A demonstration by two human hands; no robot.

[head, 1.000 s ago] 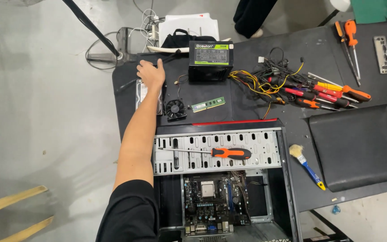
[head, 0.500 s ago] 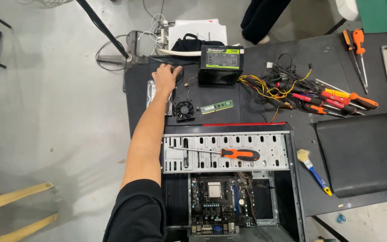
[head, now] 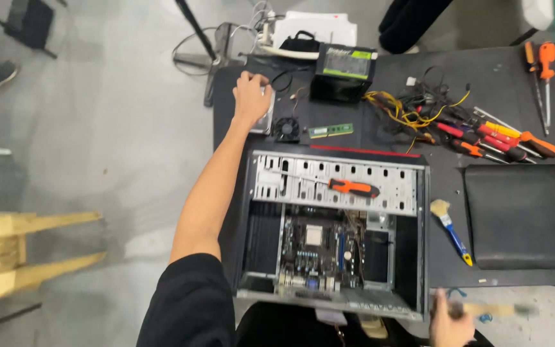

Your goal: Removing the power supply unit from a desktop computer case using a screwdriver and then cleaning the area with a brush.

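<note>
The left hand (head: 250,96) is stretched far forward to the table's (head: 515,83) far left corner, palm down and fingers curled onto a flat silvery drive (head: 266,122) that lies under it; whether the fingers have closed on it or only rest there cannot be told. The drive's long axis seems to run away from the open computer case (head: 335,225), in line with the forearm, and it sits just beyond the case's far left corner. The left hand is on it; the right hand (head: 451,324) is well apart, at the case's near right corner, blurred, with something pale beside it, its grip unreadable

Just right of the drive lies a small black fan (head: 286,128), then a green memory stick (head: 330,130) lying crosswise along the case's far edge. Beyond these stands a black power supply (head: 342,80) with a green rectangular label on its top face, its yellow and black cables (head: 412,112) spilling right toward a row of red and orange screwdrivers (head: 496,138). An orange-handled screwdriver (head: 342,186) lies on the case's drive cage. Right of the case lie a blue-handled brush (head: 451,228) and a black side panel (head: 525,215)
</note>
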